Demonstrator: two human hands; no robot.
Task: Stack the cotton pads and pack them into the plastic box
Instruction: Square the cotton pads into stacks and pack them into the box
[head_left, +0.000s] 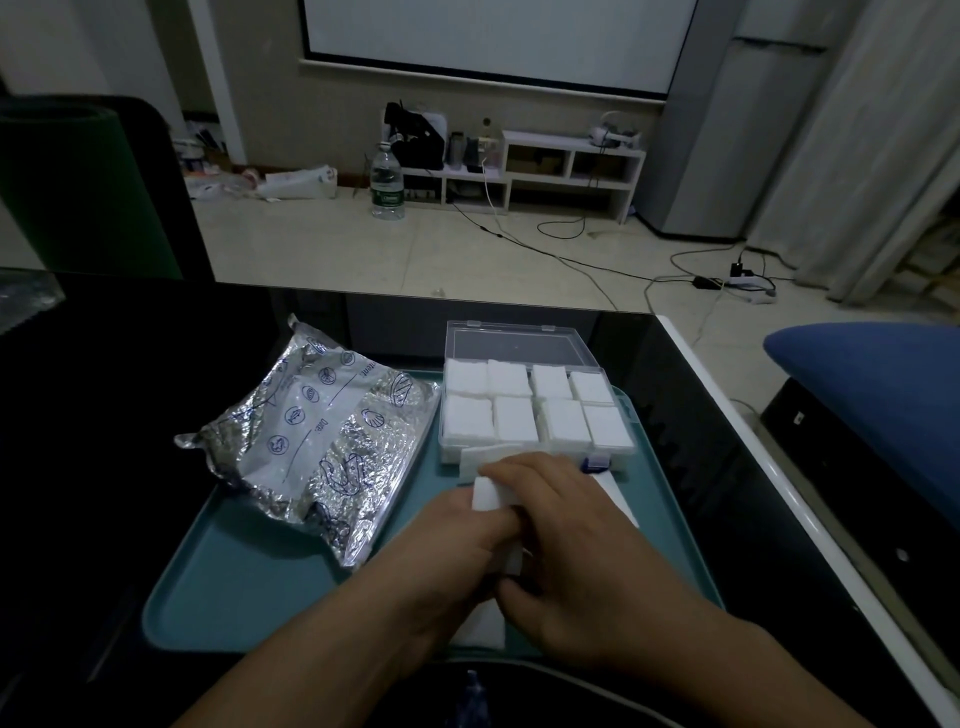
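On the teal tray (249, 597), beside the filled plastic box (535, 410), cotton pads (491, 493) are pinched by fingers of both hands

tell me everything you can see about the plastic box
The plastic box is clear, rectangular and shallow, and looks like hard plastic. Its lid is open, hinged at the far edge and lying back. Inside, white cotton pads sit in two rows of four stacks, so all eight visible spots are filled. A small blue latch shows on the near edge. The box sits flat on the far right part of a teal tray, beside a silver foil bag. More pads lie against its near wall.
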